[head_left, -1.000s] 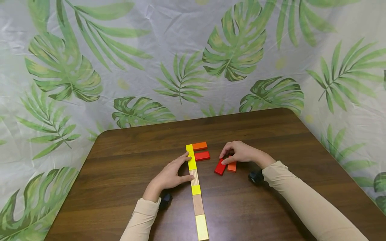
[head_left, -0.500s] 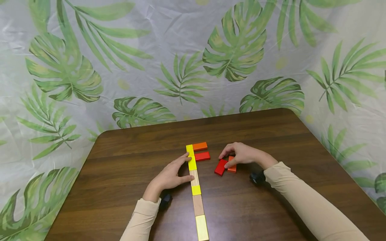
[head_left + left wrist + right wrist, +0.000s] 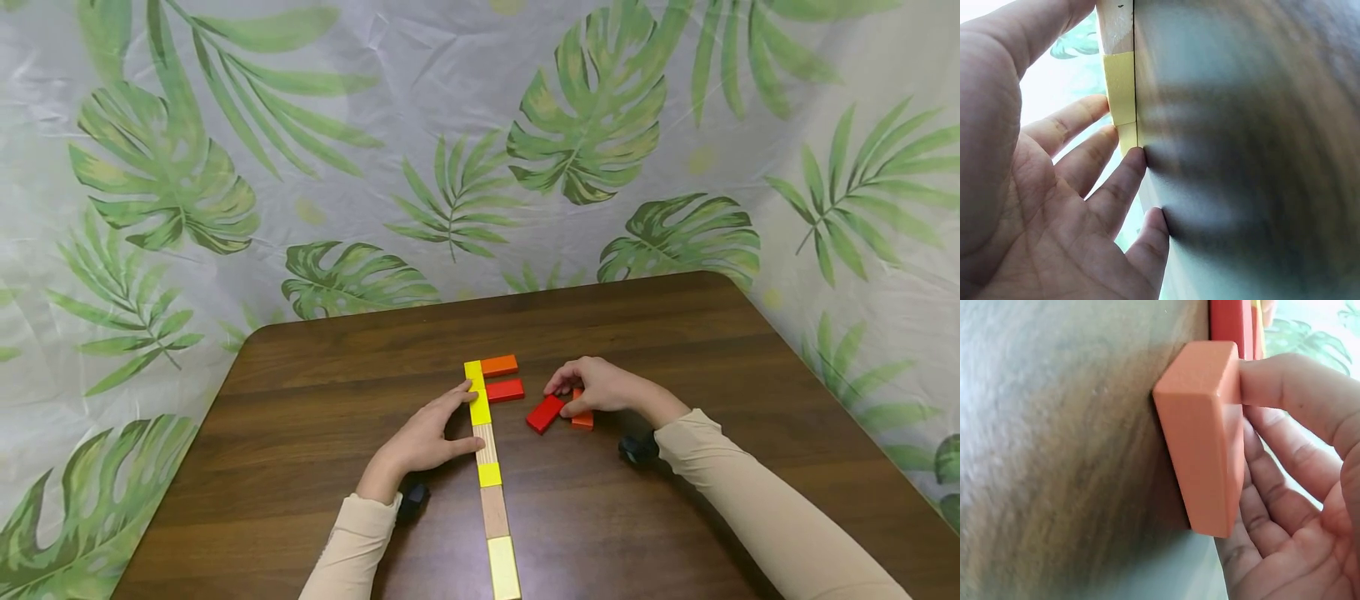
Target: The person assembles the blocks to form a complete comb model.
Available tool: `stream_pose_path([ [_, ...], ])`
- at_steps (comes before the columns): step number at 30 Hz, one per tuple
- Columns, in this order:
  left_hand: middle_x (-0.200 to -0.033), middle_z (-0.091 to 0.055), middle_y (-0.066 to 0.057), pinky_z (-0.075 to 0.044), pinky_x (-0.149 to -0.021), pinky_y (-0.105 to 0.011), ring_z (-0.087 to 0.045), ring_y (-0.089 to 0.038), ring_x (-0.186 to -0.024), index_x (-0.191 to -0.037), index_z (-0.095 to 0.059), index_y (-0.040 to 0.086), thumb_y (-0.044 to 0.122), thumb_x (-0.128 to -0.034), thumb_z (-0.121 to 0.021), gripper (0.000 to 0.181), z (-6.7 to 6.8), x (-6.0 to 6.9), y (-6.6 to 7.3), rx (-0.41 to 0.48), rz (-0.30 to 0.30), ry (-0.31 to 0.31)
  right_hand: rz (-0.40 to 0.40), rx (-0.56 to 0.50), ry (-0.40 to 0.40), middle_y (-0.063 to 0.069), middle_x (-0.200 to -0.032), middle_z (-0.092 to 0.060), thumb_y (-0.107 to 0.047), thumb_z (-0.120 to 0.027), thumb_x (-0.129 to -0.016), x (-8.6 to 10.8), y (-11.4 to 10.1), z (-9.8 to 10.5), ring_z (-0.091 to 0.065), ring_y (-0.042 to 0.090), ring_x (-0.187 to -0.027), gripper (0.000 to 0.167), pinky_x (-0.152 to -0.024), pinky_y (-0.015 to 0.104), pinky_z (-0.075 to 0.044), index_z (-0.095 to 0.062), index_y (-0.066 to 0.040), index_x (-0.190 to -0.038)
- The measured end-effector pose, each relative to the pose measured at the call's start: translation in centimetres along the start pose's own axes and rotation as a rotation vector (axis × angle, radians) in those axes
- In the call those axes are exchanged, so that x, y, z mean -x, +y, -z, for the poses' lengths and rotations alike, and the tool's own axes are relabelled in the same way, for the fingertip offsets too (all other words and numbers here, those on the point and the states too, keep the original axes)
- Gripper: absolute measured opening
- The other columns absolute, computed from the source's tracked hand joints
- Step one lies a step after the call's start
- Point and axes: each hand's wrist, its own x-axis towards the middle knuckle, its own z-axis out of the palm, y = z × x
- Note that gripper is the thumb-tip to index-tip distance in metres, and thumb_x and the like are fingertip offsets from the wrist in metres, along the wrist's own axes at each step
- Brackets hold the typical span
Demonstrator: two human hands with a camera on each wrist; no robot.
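In the head view my left hand (image 3: 420, 435) rests along a row of wooden blocks, fingertips at a yellow block (image 3: 480, 409) and thumb on a striped wood block (image 3: 488, 446). The left wrist view shows those extended fingers against the row's side. On the right, my right hand (image 3: 602, 385) pinches one end of a loose red block (image 3: 543, 415) between thumb and fingers; the block lies flat and slanted. An orange block (image 3: 1194, 450), partly covered by that hand in the head view, lies just beside the red one. The finger contact is partly hidden.
An orange block (image 3: 500, 365) and a red block (image 3: 506, 390) jut right from the row's far end. Nearer come a small yellow block (image 3: 490, 475), a plain wood block (image 3: 495, 511) and a pale yellow block (image 3: 503, 568). A leaf-print cloth hangs behind the brown table (image 3: 337, 350).
The loose red block has turned and slid left, opening a gap from the orange block. My right thumb has shifted slightly right. My left hand stays in place.
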Motion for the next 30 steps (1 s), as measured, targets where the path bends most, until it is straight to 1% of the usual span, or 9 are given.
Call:
stream_pose_path([
  [4, -0.179, -0.027, -0.003, -0.031, -0.131, -0.061, -0.033, -0.036, -0.163, -0.16, -0.049, 0.013, 0.04, -0.0972, -0.079, 0.075, 0.0, 0.0, 0.1, 0.0, 0.011, -0.008, 0.005, 0.012, 0.021, 0.002, -0.109, -0.074, -0.017, -0.089, -0.087, 0.0, -0.1, -0.2, -0.063, 0.016, -0.099, 0.031, -0.091, 0.03, -0.054, -0.08, -0.013, -0.116],
  [7, -0.179, -0.028, -0.005, -0.031, -0.13, -0.063, -0.033, -0.037, -0.163, -0.16, -0.049, 0.012, 0.039, -0.097, -0.08, 0.075, 0.0, 0.0, 0.1, 0.003, 0.007, -0.008, 0.012, 0.024, 0.035, 0.002, -0.108, -0.075, -0.02, -0.09, -0.087, 0.0, -0.1, -0.3, -0.063, 0.016, -0.098, 0.03, -0.09, 0.03, -0.054, -0.08, -0.013, -0.115],
  [11, -0.179, -0.029, -0.007, -0.033, -0.129, -0.063, -0.035, -0.038, -0.162, -0.16, -0.049, 0.011, 0.039, -0.0968, -0.08, 0.075, 0.0, 0.0, 0.0, 0.002, -0.001, -0.005, 0.004, 0.04, 0.056, -0.002, -0.106, -0.075, -0.024, -0.091, -0.087, 0.0, 0.1, -0.5, -0.063, 0.014, -0.095, 0.028, -0.087, 0.028, -0.054, -0.081, -0.016, -0.112],
  [12, -0.179, -0.028, -0.006, -0.032, -0.13, -0.062, -0.034, -0.037, -0.162, -0.16, -0.049, 0.012, 0.039, -0.0969, -0.08, 0.075, 0.0, 0.0, 0.1, -0.001, 0.004, -0.008, 0.005, 0.044, 0.064, -0.002, -0.105, -0.075, -0.025, -0.091, -0.087, 0.0, 0.2, -0.6, -0.063, 0.014, -0.095, 0.028, -0.086, 0.027, -0.054, -0.081, -0.016, -0.111],
  [16, -0.178, -0.03, -0.007, -0.033, -0.129, -0.063, -0.035, -0.038, -0.162, -0.16, -0.049, 0.011, 0.039, -0.0968, -0.08, 0.075, -0.1, -0.1, 0.0, -0.005, -0.004, 0.0, 0.02, 0.055, 0.101, -0.004, -0.102, -0.076, -0.029, -0.092, -0.087, 0.2, 0.4, -0.7, -0.064, 0.013, -0.092, 0.027, -0.084, 0.027, -0.054, -0.082, -0.017, -0.109],
  [19, -0.179, -0.028, -0.005, -0.032, -0.13, -0.062, -0.034, -0.037, -0.162, -0.161, -0.049, 0.013, 0.04, -0.0972, -0.079, 0.076, 0.0, -0.2, 0.0, -0.009, 0.005, -0.006, 0.033, 0.058, 0.126, -0.004, -0.101, -0.076, -0.032, -0.092, -0.086, 0.2, 0.5, -0.9, -0.064, 0.013, -0.092, 0.028, -0.084, 0.028, -0.055, -0.082, -0.017, -0.108],
  [22, -0.179, -0.029, -0.005, -0.032, -0.129, -0.063, -0.034, -0.038, -0.162, -0.161, -0.049, 0.013, 0.041, -0.0973, -0.079, 0.075, 0.0, -0.2, 0.0, -0.008, 0.005, -0.004, 0.042, 0.054, 0.146, -0.004, -0.101, -0.077, -0.033, -0.092, -0.086, 0.3, 0.4, -1.0, -0.065, 0.013, -0.092, 0.028, -0.085, 0.03, -0.057, -0.082, -0.017, -0.107],
  [30, -0.179, -0.028, -0.004, -0.03, -0.13, -0.062, -0.032, -0.037, -0.163, -0.161, -0.048, 0.013, 0.04, -0.0977, -0.079, 0.075, 0.1, 0.0, 0.1, -0.004, 0.012, -0.004, 0.057, 0.056, 0.179, -0.004, -0.101, -0.078, -0.033, -0.093, -0.086, 0.2, -0.2, -1.6, -0.068, 0.014, -0.093, 0.029, -0.088, 0.037, -0.06, -0.083, -0.015, -0.106],
])
